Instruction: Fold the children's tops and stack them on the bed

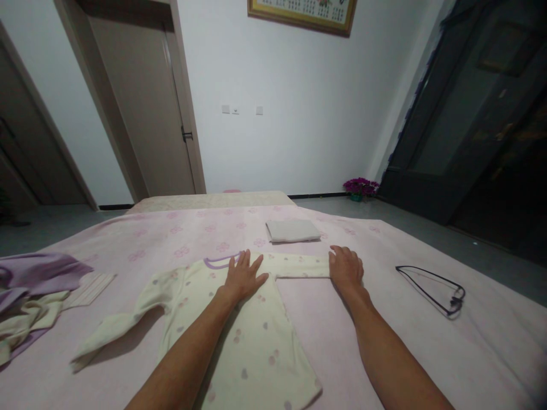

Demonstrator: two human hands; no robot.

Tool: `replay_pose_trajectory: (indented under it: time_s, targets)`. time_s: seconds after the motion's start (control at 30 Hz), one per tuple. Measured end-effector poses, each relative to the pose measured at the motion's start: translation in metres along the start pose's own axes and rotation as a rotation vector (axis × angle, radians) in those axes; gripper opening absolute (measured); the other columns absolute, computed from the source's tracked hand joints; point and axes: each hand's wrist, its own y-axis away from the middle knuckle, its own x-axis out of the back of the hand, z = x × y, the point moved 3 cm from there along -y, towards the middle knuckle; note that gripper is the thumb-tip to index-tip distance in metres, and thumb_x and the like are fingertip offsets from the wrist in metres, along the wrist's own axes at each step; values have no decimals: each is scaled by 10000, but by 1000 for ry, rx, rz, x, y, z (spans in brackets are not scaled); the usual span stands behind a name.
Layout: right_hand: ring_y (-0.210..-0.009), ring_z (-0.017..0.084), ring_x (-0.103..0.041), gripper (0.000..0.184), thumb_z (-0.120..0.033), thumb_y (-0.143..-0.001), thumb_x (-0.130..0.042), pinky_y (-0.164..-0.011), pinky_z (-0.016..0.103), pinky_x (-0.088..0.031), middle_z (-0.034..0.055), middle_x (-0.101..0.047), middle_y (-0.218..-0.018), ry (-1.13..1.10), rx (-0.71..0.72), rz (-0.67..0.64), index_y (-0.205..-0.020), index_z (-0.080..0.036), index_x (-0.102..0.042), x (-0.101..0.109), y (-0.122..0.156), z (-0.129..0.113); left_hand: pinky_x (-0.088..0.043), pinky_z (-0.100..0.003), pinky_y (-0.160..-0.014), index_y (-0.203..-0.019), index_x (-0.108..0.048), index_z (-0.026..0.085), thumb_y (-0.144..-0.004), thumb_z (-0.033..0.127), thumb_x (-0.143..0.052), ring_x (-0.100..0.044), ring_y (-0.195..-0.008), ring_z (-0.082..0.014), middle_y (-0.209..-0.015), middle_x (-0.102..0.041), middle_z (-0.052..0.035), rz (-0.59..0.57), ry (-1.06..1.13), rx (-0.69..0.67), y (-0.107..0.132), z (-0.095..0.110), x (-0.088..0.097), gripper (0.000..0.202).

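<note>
A pale yellow long-sleeved child's top [252,347] with small flower prints and a purple neckline lies spread flat on a pink flowered bedspread [179,233]. My left hand [243,277] rests flat on its chest just below the neckline, fingers spread. My right hand [346,266] lies at the end of the stretched-out right sleeve, fingers curled down on the cuff. The other sleeve trails toward the lower left.
A folded grey-white cloth [293,230] lies beyond the top. A black wire hanger [431,287] lies to the right. A heap of purple and cream clothes [29,290] sits at the left edge. A door, a wall and a dark cabinet stand behind the bed.
</note>
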Motion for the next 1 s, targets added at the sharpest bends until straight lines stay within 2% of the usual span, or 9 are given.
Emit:
replay_pose_trajectory:
  time_s: [0.1, 0.2, 0.3, 0.4, 0.67, 0.73, 0.8, 0.9, 1.0]
  targets:
    - [-1334, 256, -439, 480, -308, -1013, -288, -1115, 400, -299, 117, -532, -1446, -115, 240, -74, -1410, -160, -514, -5, 15, -51, -154, -619, -1150, -1552, -307, 328, -960, 646, -342, -172, -1505, -379, -1630, -232, -163, 6, 8, -3, 1, 1, 1, 674]
    - [-1498, 252, -206, 597, -402, -1030, -209, -1198, 421, -169, 114, -275, -1621, -188, 462, -337, -1543, -118, -324, -16, 41, -105, -155, -623, -1147, -1548, -315, 339, -959, 646, -352, -175, -1502, -387, -1630, -238, -155, 15, 21, -7, 2, 1, 3, 665]
    - [-1526, 286, -83, 753, -575, -1012, -150, -1216, 454, -84, 141, -134, -1648, -208, 529, -551, -1575, -81, -226, -22, 62, -131, -149, -620, -1149, -1545, -323, 341, -957, 658, -350, -193, -1498, -387, -1630, -241, -151, 25, 26, -14, 2, 1, 3, 668]
    - [-1527, 304, -26, 816, -633, -993, -137, -1218, 465, -19, 161, -91, -1650, -152, 471, -631, -1577, -68, -208, -23, 63, -122, -145, -620, -1148, -1547, -321, 333, -954, 659, -360, -195, -1497, -388, -1629, -242, -153, 33, 13, -12, 2, 0, 1, 678]
    - [-1522, 304, -72, 720, -528, -1015, -247, -1206, 501, -28, 185, -143, -1643, 110, 119, -552, -1573, -73, -221, -28, 25, -34, -144, -613, -1152, -1558, -300, 314, -961, 644, -340, -180, -1503, -376, -1628, -247, -156, 26, 5, -20, 1, 0, -2, 682]
    - [-1517, 320, -94, 706, -483, -1017, -266, -1206, 498, -11, 213, -182, -1628, 144, 75, -468, -1548, -17, -266, -26, 25, -34, -141, -612, -1153, -1559, -298, 308, -962, 642, -340, -183, -1502, -377, -1627, -248, -159, 30, 5, -21, 2, 0, -1, 685]
    - [-1518, 303, -102, 681, -454, -1021, -261, -1211, 471, -11, 204, -188, -1629, 93, 154, -414, -1541, -14, -282, -22, 30, -48, -141, -612, -1154, -1559, -301, 300, -964, 645, -331, -179, -1503, -380, -1627, -241, -167, 33, 8, -24, 3, 0, 0, 688]
    - [-1523, 250, -111, 658, -491, -1029, -213, -1216, 430, -63, 127, -173, -1647, -61, 400, -479, -1570, -119, -260, -21, 41, -76, -140, -613, -1156, -1557, -308, 294, -965, 654, -314, -178, -1503, -378, -1624, -240, -177, 32, 16, -27, 4, 0, 1, 693]
    - [-1526, 254, -94, 665, -514, -1025, -221, -1214, 455, -69, 117, -161, -1650, -34, 399, -544, -1575, -142, -251, -26, 41, -79, -133, -609, -1165, -1553, -319, 278, -973, 639, -306, -180, -1506, -364, -1621, -250, -177, 28, 26, -41, 5, 0, 2, 684]
